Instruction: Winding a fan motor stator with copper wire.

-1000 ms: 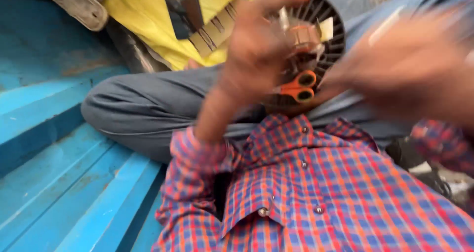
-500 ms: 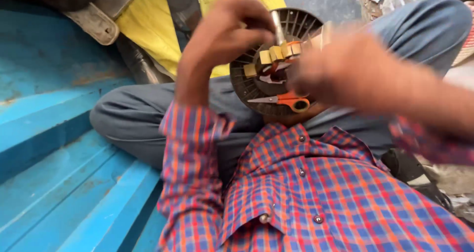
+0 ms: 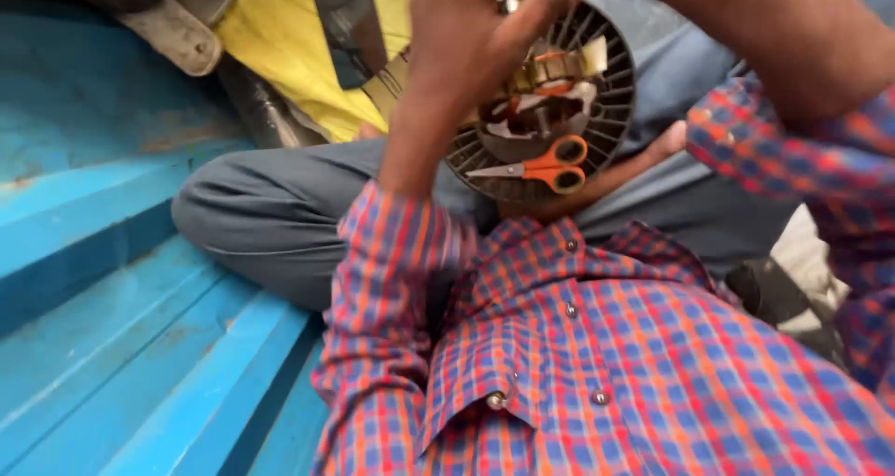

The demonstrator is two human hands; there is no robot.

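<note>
Left hand grips round slotted basket.

Red-and-blue checked shirt near; orange-handled scissors in dark ribbed bowl; blue boards left; yellow cloth far.

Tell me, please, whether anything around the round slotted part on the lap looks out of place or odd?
Yes: orange-handled scissors lie loose inside the round slotted part, beside bits of tape and strip, under the left hand. They sit tilted against its inner rim and look liable to slide out.
</note>
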